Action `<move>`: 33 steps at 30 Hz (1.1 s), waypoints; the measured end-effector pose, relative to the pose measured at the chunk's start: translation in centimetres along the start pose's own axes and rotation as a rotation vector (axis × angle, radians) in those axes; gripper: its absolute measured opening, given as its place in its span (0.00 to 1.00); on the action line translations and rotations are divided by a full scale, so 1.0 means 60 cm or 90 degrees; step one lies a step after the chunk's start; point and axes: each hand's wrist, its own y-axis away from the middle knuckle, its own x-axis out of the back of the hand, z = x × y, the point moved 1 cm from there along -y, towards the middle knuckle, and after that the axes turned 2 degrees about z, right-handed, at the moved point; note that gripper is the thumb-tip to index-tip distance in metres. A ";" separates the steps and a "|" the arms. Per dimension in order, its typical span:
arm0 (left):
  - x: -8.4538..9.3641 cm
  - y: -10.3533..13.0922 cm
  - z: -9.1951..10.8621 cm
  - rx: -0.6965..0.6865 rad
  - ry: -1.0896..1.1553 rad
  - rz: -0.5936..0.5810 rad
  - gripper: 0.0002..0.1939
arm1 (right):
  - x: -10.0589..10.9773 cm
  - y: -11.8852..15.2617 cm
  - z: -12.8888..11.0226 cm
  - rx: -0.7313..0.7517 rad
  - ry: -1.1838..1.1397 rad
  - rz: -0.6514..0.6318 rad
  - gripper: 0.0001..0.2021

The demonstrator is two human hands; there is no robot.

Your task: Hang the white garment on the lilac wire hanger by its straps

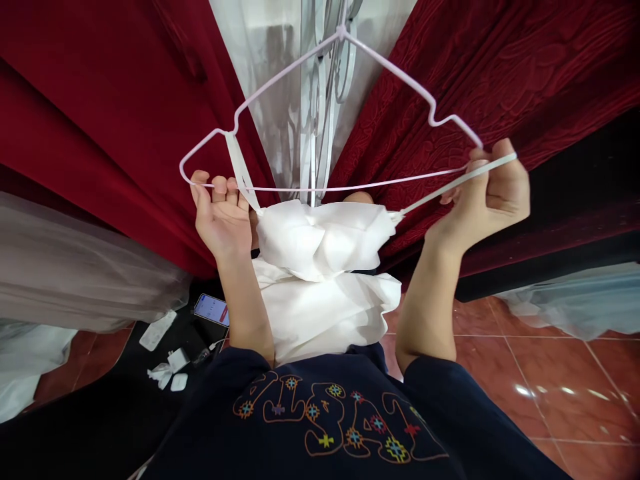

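A pale pink clothes hanger (385, 183) is held up in front of me between both hands. My left hand (223, 217) has its fingers curled over the hanger's lower left corner, palm facing me. One strap of a white garment (325, 237) is looped over the hanger's left shoulder by the notch. At the other end, my right hand (493, 187) pinches the second strap and stretches it out past the hanger's right corner, its fingers also by that corner. The ruffled garment hangs below the bottom bar, down toward my lap.
Dark red curtains (125, 80) hang on both sides, with white metal scrollwork (320, 100) between them. At lower left, a phone (212, 309), a white charger (178, 360) and small white items lie on a black surface. Reddish floor tiles (560, 373) show at right.
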 end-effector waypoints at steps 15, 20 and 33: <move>-0.019 0.010 0.025 0.039 0.119 -0.040 0.12 | -0.085 -0.091 -0.078 -0.049 0.161 -0.492 0.22; -0.013 0.009 0.020 0.045 0.031 -0.002 0.09 | -0.071 -0.081 -0.062 0.043 0.078 -0.430 0.23; -0.009 0.020 0.016 -0.005 -0.042 -0.003 0.14 | -0.057 0.041 -0.079 -0.059 0.135 -0.315 0.17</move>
